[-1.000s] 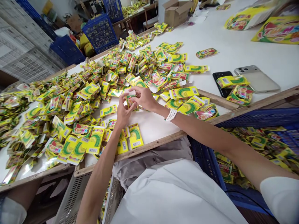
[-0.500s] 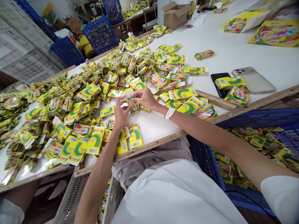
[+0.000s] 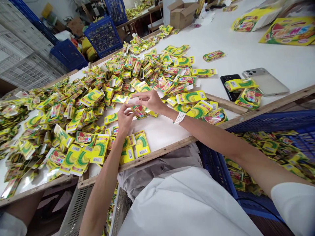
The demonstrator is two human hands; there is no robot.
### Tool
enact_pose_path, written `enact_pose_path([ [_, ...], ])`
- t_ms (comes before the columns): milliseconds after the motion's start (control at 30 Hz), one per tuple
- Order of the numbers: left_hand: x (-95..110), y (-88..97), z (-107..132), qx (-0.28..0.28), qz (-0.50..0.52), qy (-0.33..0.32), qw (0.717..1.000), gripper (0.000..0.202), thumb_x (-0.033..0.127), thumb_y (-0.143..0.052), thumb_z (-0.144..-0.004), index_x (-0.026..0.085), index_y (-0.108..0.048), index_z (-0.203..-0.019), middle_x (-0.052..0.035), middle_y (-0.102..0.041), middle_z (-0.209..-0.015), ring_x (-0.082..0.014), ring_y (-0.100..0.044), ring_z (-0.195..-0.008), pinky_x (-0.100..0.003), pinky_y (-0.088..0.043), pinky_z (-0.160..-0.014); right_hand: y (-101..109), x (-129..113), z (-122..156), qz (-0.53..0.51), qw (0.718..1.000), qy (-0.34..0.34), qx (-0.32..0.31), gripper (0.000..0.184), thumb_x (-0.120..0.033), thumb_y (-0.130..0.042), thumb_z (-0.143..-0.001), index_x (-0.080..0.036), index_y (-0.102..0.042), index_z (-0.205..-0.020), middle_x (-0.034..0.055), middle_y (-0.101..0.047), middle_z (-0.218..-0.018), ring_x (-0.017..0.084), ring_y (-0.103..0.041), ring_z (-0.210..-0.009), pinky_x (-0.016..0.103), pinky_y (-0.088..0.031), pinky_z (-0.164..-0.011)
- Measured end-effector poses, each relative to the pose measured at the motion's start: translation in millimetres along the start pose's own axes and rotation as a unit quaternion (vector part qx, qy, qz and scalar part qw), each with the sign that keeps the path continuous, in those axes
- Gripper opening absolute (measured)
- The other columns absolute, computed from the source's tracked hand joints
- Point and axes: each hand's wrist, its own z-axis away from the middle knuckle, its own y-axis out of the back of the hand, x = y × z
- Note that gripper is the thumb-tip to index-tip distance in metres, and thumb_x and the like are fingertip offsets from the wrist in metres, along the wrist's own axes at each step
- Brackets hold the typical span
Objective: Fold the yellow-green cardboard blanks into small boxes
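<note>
Between my hands, over the white table [image 3: 164, 129], is a small yellow-green candy carton [image 3: 139, 113] with a printed front and a whitish end flap turned up. My left hand [image 3: 125, 118] pinches its left side between thumb and fingers. From the right, my right hand [image 3: 153, 101] closes its fingers at the carton's top, by the flap; its fingertips partly cover it. A white beaded bracelet [image 3: 179, 117] circles my right wrist. Just beyond my hands spreads a large heap of similar cartons [image 3: 133, 64], and a few lie flat by the front edge, such as one carton [image 3: 142, 143].
Two phones lie at the right, a black phone [image 3: 225, 80] and a pale phone [image 3: 268, 82], with cartons on them. A wooden strip [image 3: 226, 104] edges the table. Below right stands a blue crate [image 3: 268, 118] of cartons. A cardboard box [image 3: 183, 16] sits at the back.
My right fingers have stretched out further left over the carton's flap, and my left hand has shifted slightly left. The whole view has drifted a little.
</note>
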Motion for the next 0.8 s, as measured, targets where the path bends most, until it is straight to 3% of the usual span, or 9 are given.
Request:
enact_pose_path([
  [33,0.5,-1.2,0.7,0.004,-0.003,-0.004,1.000,0.042,0.043,-0.092,-0.070,0.020,-0.067,-0.094,-0.0024,-0.075,-0.105,-0.0146,-0.071,-0.083,-0.025,-0.058,-0.072,0.5,-4.1,-0.1,-0.003,1.000,0.008,0.018,0.032,-0.031,-0.074,-0.088,-0.017,-0.084,-0.114,0.0073,-0.083,-0.100,0.022,-0.076,-0.092,0.029,-0.058,-0.078],
  [100,1.6,-3.8,2.4,0.002,-0.002,-0.014,1.000,0.043,0.045,-0.092,-0.072,0.021,-0.066,-0.097,-0.0025,-0.074,-0.108,-0.0134,-0.070,-0.082,-0.024,-0.057,-0.070,1.5,-10.2,-0.7,0.038,0.998,0.017,0.052,0.023,-0.033,-0.070,-0.093,-0.015,-0.084,-0.095,0.0037,-0.077,-0.080,0.019,-0.070,-0.078,0.027,-0.052,-0.072],
  [167,2.3,-6.0,4.4,0.001,0.005,-0.021,1.000,0.047,0.045,-0.092,-0.073,0.024,-0.063,-0.104,-0.0013,-0.070,-0.111,-0.0118,-0.069,-0.083,-0.022,-0.057,-0.070,1.8,-12.4,-1.5,0.106,0.993,0.016,0.057,0.035,-0.032,-0.070,-0.094,-0.014,-0.073,-0.065,-0.0013,-0.057,-0.058,0.013,-0.056,-0.063,0.027,-0.041,-0.065],
  [267,2.2,-7.0,6.5,0.014,0.022,-0.018,0.999,0.061,0.042,-0.096,-0.071,0.029,-0.055,-0.115,0.0019,-0.066,-0.107,-0.0092,-0.067,-0.081,-0.018,-0.054,-0.068,0.2,-9.9,-2.5,0.128,0.991,-0.022,0.031,0.051,-0.036,-0.076,-0.092,-0.016,-0.056,-0.049,-0.0045,-0.036,-0.050,0.010,-0.041,-0.056,0.029,-0.030,-0.059],
  [433,2.8,-5.5,6.5,0.009,0.006,-0.031,0.999,0.065,0.044,-0.094,-0.075,0.030,-0.059,-0.129,0.0002,-0.065,-0.104,-0.0112,-0.067,-0.081,-0.018,-0.056,-0.065,-2.5,-6.1,-3.2,0.076,0.992,-0.086,0.042,0.061,-0.058,-0.075,-0.092,-0.018,-0.059,-0.049,-0.0017,-0.045,-0.048,0.012,-0.043,-0.053,0.028,-0.035,-0.055],
  [567,8.1,-6.8,5.4,0.002,0.001,-0.027,1.000,0.049,0.049,-0.088,-0.080,0.023,-0.071,-0.119,-0.0057,-0.068,-0.115,-0.0134,-0.068,-0.082,-0.018,-0.056,-0.053,0.1,-9.6,-1.3,0.070,0.995,-0.073,0.019,0.031,-0.041,-0.081,-0.086,-0.012,-0.084,-0.076,0.0023,-0.068,-0.060,0.014,-0.056,-0.061,0.027,-0.039,-0.058],
  [633,11.5,-7.5,4.9,0.007,0.005,-0.014,1.000,0.045,0.054,-0.084,-0.083,0.022,-0.073,-0.114,-0.0061,-0.069,-0.115,-0.0134,-0.068,-0.082,-0.019,-0.058,-0.051,0.5,-11.3,0.5,0.077,0.996,-0.050,0.008,0.020,-0.031,-0.081,-0.084,-0.012,-0.088,-0.088,0.0046,-0.077,-0.070,0.016,-0.063,-0.066,0.027,-0.042,-0.060],
  [800,16.4,-5.3,3.9,0.020,0.014,0.006,1.000,0.047,0.065,-0.079,-0.085,0.020,-0.074,-0.098,-0.0025,-0.070,-0.092,-0.0123,-0.067,-0.075,-0.019,-0.061,-0.053,-4.4,-12.6,6.2,0.138,0.990,0.013,-0.005,0.019,-0.028,-0.076,-0.090,-0.015,-0.088,-0.084,0.0027,-0.076,-0.069,0.014,-0.060,-0.066,0.028,-0.038,-0.062],
])
